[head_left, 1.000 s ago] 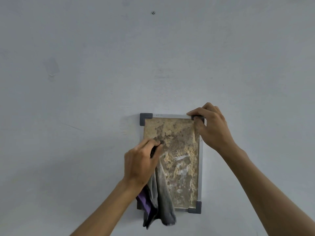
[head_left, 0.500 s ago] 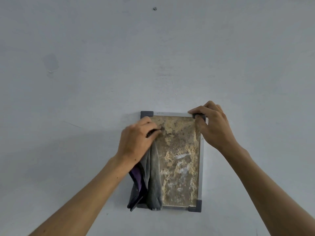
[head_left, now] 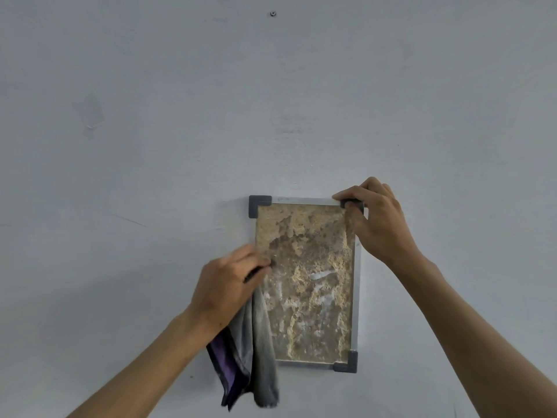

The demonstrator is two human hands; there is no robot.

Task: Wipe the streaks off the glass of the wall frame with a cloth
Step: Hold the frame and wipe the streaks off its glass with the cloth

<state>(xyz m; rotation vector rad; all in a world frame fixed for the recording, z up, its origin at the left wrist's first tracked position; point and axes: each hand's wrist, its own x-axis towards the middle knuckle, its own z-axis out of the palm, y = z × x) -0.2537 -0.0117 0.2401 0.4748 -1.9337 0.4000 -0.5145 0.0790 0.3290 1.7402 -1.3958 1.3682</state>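
A small wall frame with a silver rim and dark grey corner caps hangs on the pale wall. Its glass covers a mottled tan and brown picture and carries whitish streaks in the middle and lower half. My left hand grips a grey and purple cloth against the glass at the frame's left edge, about mid-height; the cloth hangs down past the bottom left corner and hides it. My right hand pinches the frame's top right corner.
The pale grey wall fills the view. A small screw or nail head sits high above the frame. A faint scuff marks the wall at upper left.
My left hand with the cloth went up to the frame's top left half a second ago and has now slid back down the left edge to mid-height. My right hand has kept its hold.
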